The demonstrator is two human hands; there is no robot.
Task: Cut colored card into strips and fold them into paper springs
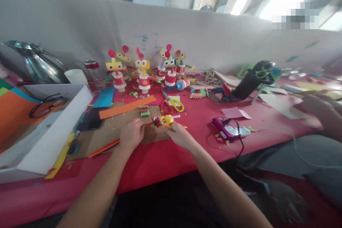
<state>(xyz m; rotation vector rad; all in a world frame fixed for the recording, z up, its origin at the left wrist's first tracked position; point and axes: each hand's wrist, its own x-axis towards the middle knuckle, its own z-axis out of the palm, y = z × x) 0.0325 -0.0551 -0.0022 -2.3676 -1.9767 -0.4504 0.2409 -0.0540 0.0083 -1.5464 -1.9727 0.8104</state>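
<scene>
Forearms (97, 183) foremost; left hand (133, 133) pinching pleated, red-and-yellow strip (155, 122), right hand (179, 133) pinching small, bright-yellow piece (168, 120).

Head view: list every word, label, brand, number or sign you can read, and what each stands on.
None can be read.
Blue marks on the pale partition: too blurred.
Gold mark on a red cup figure: too small.

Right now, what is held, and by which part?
Left hand: seemingly a red strip, by its left end. Right hand: a yellow piece, by its near side.
</scene>
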